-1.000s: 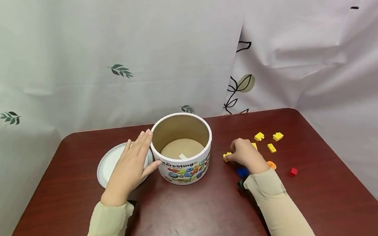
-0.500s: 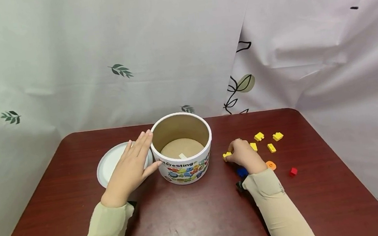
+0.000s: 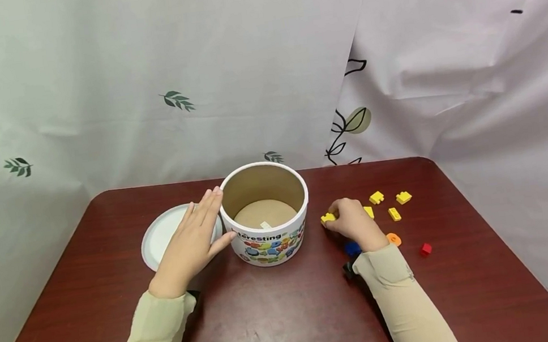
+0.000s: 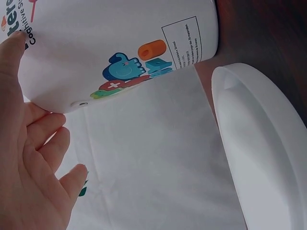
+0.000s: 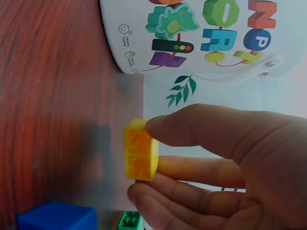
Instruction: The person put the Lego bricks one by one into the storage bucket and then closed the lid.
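Note:
My right hand [image 3: 357, 222] pinches a yellow building block [image 5: 140, 151] between thumb and fingers, a little off the table by its shadow in the right wrist view. Left of it stands a round white bucket [image 3: 268, 248] with coloured pictures and a small pale piece [image 3: 265, 225] on its inside floor. My left hand [image 3: 186, 250] lies against the bucket's left side with fingers straight and thumb spread to the front wall. A white round lid [image 3: 159, 239] lies partly beneath that hand in the head view.
Beyond the right hand lie several loose yellow blocks [image 3: 403, 197]. Nearer are a blue block [image 3: 352, 248], an orange ring-like piece [image 3: 393, 239] and a red block [image 3: 425, 249]. A green block [image 5: 130, 219] shows in the right wrist view. A pale curtain [image 3: 261, 70] hangs behind the table.
The yellow block in my right hand has risen slightly, and more of it shows beside the fingers. My left hand stays at the bucket.

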Demonstrator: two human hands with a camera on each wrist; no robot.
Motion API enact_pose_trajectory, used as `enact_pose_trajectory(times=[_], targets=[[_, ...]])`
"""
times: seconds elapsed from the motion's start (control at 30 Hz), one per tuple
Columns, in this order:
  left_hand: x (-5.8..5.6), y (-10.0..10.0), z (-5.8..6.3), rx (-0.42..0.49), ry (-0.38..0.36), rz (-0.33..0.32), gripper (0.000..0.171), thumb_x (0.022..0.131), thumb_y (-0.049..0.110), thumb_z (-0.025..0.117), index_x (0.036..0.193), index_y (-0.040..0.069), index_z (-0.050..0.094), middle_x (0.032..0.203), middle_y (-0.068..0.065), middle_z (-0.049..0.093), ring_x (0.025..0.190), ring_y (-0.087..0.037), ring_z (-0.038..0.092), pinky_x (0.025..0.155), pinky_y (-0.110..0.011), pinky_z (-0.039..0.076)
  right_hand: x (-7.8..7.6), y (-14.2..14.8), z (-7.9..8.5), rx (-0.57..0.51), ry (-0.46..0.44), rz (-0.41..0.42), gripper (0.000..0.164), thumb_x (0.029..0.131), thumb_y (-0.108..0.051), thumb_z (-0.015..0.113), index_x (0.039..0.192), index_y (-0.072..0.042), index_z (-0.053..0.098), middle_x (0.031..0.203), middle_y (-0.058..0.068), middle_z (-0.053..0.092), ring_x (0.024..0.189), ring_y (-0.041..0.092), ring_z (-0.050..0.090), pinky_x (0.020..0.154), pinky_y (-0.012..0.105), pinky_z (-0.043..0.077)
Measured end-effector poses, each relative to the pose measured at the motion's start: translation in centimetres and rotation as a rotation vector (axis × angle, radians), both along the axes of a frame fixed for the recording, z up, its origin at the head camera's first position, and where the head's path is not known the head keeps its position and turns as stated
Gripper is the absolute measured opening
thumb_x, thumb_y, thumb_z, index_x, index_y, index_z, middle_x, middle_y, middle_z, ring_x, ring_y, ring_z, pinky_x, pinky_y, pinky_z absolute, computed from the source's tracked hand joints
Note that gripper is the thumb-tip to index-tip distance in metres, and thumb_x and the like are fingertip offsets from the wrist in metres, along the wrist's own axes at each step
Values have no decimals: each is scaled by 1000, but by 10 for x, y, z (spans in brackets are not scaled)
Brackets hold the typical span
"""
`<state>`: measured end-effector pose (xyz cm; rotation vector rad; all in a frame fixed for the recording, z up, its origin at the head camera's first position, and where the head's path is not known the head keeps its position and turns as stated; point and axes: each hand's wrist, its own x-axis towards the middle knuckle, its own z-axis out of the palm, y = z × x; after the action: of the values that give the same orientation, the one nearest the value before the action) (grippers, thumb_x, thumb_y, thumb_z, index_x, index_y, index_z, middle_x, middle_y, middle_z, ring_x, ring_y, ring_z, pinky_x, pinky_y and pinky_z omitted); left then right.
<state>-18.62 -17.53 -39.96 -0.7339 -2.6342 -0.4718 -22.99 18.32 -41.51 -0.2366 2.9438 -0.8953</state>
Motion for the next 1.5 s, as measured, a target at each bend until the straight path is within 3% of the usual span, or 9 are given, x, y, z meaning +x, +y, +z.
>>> enact_pose_trajectory(times=[0.3,0.53,0.8,1.07,1.27,1.5], targets=[[1,1,0,1,5,6,89,93,41,71,159,2,27,164,-15,30,152,-30,25,123,-53,19,2,-4,5,-76,124,-34,36,85,-14,78,114,7,71,106,20,70,87,30,65,82,46,60],[0,0,0,4,5,4,89,94,42,71,160,3,26,165,-14,29,153,-30,24,123,-53,19,7,-8,12,-166,289,-97,43,87,-14,76,124,6,67,115,23,66,103,36,66,89,49,58],[-1,1,-1,6,5,1,89,94,42,71,160,2,26,164,-15,29,152,-31,25,123,-53,19,12,-12,20,-266,500,-112,42,89,-14,77,125,4,67,114,20,66,99,38,68,84,51,60],[-1,1,-1,9,-8,6,88,94,41,71,159,1,27,165,-14,28,153,-30,24,124,-52,18,15,-17,25,-414,663,-112,39,88,-11,79,124,-1,71,109,15,70,93,27,70,80,44,61],[-1,0,-1,14,-4,1,88,93,41,71,159,2,27,164,-15,29,152,-30,25,123,-53,19,22,-26,29,-592,645,-77,38,88,-11,80,125,-5,71,111,10,70,95,21,70,86,25,58],[-1,0,0,7,-4,-2,89,93,42,71,159,2,27,164,-15,30,152,-30,25,122,-54,20,27,-39,34,-829,505,53,40,87,-2,79,125,1,70,117,15,68,99,24,68,90,28,57]])
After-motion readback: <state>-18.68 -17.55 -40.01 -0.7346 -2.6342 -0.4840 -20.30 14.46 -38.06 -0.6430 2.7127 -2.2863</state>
